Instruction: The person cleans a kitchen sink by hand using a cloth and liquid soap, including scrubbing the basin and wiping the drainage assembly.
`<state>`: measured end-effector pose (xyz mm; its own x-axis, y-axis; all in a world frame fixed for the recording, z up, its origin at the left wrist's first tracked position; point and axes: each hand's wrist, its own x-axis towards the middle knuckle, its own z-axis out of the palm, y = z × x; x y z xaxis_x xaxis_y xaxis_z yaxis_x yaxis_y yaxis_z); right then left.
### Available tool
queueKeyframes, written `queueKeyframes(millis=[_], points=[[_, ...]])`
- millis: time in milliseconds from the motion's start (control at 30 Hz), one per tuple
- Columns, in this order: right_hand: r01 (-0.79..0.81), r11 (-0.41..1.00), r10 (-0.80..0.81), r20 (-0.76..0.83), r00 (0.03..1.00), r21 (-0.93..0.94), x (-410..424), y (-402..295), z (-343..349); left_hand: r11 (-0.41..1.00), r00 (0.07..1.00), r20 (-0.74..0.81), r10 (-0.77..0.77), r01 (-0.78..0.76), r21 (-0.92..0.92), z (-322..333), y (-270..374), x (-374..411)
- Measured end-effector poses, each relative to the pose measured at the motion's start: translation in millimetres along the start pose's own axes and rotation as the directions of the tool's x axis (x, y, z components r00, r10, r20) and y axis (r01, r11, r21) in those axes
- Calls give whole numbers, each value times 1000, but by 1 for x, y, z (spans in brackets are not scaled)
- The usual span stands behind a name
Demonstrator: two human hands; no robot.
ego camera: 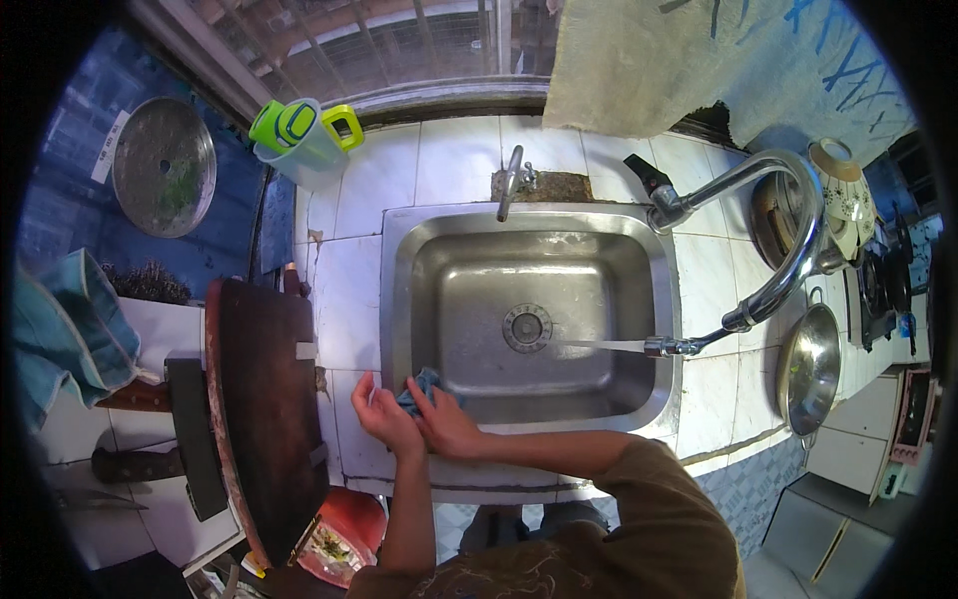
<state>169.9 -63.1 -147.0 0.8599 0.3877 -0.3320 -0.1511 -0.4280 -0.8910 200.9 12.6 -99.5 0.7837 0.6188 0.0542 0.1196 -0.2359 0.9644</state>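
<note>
A crumpled blue cloth (423, 386) lies at the near left corner of the stainless steel sink (479, 281). My right hand (451, 428) presses on it, fingers over the fabric at the rim. Close beside it, my left hand (387, 421) is raised over the sink's left edge, its fingers apart and nothing seen in it. Water runs from the spout of the tall chrome gooseneck faucet (810, 224) towards the round drain strainer (528, 327). Part of the cloth is hidden under my right hand.
A smaller tap (512, 183) stands behind the basin. To the left are a dark wooden cutting board (266, 419), a knife block (196, 438) and a plastic jug (307, 161) holding green items. A metal pan (810, 371) and stacked bowls (844, 195) occupy the right side.
</note>
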Motion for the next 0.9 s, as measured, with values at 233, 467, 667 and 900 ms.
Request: queueKeyframes(millis=[233,467,667,900], points=[[366,926,-176,-751,637,92,138,26,-50,997,988,133,74,-76,13,14,-10,-16],[172,430,-671,-186,718,-886,142,131,-186,999,967,251,-37,36,7,23,-21,-28],[-363,60,-241,-367,898,-930,14,208,-271,998,941,334,-52,65,-27,21,-5,-24],[-844,532,125,-981,147,-59,96,251,-193,983,919,381,-101,151,-103,39,11,-24]])
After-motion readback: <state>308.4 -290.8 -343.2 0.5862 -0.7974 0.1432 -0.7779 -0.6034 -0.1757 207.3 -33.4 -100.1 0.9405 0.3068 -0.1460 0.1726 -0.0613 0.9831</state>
